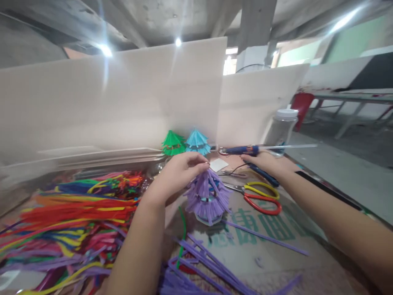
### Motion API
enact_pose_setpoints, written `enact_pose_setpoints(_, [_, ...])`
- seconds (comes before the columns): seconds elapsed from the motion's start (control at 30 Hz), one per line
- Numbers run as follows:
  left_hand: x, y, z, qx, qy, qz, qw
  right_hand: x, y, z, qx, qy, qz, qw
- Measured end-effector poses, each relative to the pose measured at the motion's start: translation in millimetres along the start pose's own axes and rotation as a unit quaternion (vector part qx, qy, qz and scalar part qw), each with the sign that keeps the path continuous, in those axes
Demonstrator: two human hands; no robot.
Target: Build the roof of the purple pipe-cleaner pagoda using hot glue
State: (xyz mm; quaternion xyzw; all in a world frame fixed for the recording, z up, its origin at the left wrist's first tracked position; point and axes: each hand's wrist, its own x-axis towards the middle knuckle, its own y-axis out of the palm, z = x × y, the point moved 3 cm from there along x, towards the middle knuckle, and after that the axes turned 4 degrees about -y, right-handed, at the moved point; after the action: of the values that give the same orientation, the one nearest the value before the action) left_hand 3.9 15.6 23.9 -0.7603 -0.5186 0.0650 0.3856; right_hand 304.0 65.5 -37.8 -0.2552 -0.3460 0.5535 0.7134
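My left hand [190, 167] pinches the peak of a purple, two-tiered pagoda-like figure [208, 200] made of fuzzy pipe cleaners. The figure stands upright on a pale base, with some dark and blue bits showing between its tiers. Farther right, my right hand [265, 163] is closed at the rear of a blue glue gun [242, 150]; part of its fingers is hidden. A long clear glue stick [291, 146] sticks out behind the gun, whose nozzle points left. Scissors with one yellow and one red handle [262, 205] lie between my hands.
Loose purple pipe cleaners [211, 266] lie in front, and a many-coloured heap of pipe cleaners [80, 213] covers the left. Green [172, 143] and light-blue figures [197, 141] stand at the back by a white board [123, 98]. A clear bottle [281, 129] stands back right.
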Motion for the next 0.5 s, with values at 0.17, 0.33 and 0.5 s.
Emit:
enact_pose_setpoints(0.17, [-3.4,-6.1,-1.9,0.012,0.013,-0.018,1.000,40.9,33.0,-21.5,0.032,-0.006,0.033,0.999])
enact_pose_setpoints(0.33, [-6.4,-9.6,-7.6,0.006,0.016,-0.046,0.999,57.1,68.6,-15.6,0.046,-0.021,0.063,0.997])
enact_pose_setpoints(0.5, [-11.3,-7.8,-17.0,0.001,0.035,-0.058,0.998,58.1,82.4,-16.0,0.016,-0.065,0.071,0.995])
